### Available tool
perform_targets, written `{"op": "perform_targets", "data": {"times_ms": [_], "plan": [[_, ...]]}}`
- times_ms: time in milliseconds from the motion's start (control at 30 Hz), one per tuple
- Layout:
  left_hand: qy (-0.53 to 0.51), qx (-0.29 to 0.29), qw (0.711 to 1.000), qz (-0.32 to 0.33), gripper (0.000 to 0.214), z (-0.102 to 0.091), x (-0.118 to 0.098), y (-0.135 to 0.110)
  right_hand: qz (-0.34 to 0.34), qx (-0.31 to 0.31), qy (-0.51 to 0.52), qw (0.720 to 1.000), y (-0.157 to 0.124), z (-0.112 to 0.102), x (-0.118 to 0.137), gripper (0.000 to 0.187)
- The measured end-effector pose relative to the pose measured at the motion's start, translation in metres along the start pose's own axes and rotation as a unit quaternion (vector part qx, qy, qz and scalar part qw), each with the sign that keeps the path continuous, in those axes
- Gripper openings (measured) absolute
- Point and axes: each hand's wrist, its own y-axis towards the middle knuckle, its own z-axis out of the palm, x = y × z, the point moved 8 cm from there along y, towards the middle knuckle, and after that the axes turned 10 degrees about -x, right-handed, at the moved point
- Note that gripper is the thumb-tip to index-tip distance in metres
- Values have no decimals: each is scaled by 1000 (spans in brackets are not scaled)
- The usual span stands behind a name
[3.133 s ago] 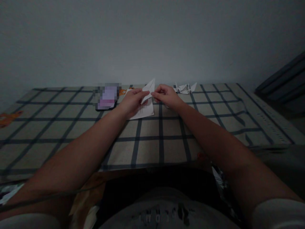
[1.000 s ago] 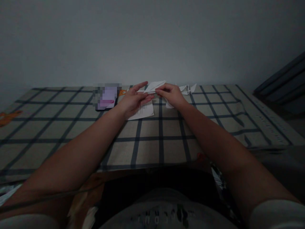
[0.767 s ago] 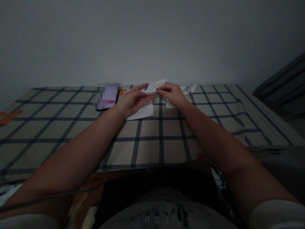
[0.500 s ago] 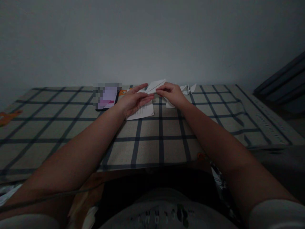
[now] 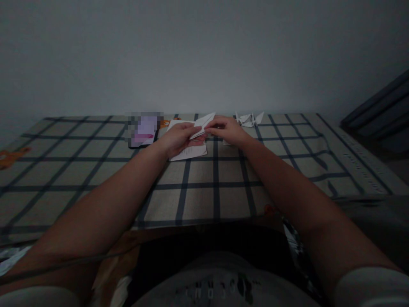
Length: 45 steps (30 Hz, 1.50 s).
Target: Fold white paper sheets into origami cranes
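Note:
A small folded white paper piece (image 5: 204,123) is held between both hands above the checked tablecloth (image 5: 204,192). My left hand (image 5: 179,137) pinches its left end with thumb and fingers. Pinching the right end with closed fingertips is my right hand (image 5: 225,129). Under my left hand lies a flat white sheet of paper (image 5: 191,151) with faint writing.
A phone (image 5: 142,130) with a lit, blurred screen lies left of the hands. Finished white paper cranes (image 5: 249,119) stand near the table's far edge, right of my right hand. A pale wall rises behind the table. Dark furniture (image 5: 380,111) is at the far right.
The folded piece has come down and tilted from pointing right and level to angled nearer the flat sheet. My left fingers have closed on it; both hands sank slightly.

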Motion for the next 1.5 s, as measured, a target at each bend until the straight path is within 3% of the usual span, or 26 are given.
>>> {"op": "perform_targets", "data": {"times_ms": [200,500,833,1267,1500], "plan": [[22,-8,1000,6,11,-3,-1,0,49,12,37,998,-1,4,-10,27],[48,-30,998,24,10,0,0,-2,60,-4,-10,998,0,0,-3,11],[39,-25,998,36,9,6,3,-7,87,-26,-3,996,-2,0,-6,13],[30,-25,999,23,2,6,5,-7,48,-29,-58,997,-1,-2,0,15],[8,-15,1000,17,5,3,6,-1,47,-46,-21,998,2,0,-7,14]]}}
